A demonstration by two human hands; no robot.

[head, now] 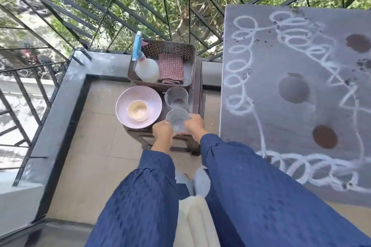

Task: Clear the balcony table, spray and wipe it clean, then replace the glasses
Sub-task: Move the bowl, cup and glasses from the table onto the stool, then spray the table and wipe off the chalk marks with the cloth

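A clear glass (pixel 177 119) sits at the near end of a dark stool (pixel 197 94). My left hand (pixel 162 131) and my right hand (pixel 194 124) grip it from either side. A second clear glass (pixel 176 96) stands just behind it. To the right is the grey balcony table (pixel 271 118), marked with white chalk loops, dark round stains and specks of dirt. A spray bottle (pixel 145 66) with a blue trigger and a folded checked cloth (pixel 171 68) lie in a brown perforated basket (pixel 190 50) at the far end of the stool.
A pink plate (pixel 154 104) holding a small cream bowl (pixel 138 110) sits on the stool left of the glasses. A low concrete ledge (pixel 60 106) and black metal railing (pixel 120 6) enclose the balcony, with greenery beyond. Tiled floor (pixel 96 146) lies left of the stool.
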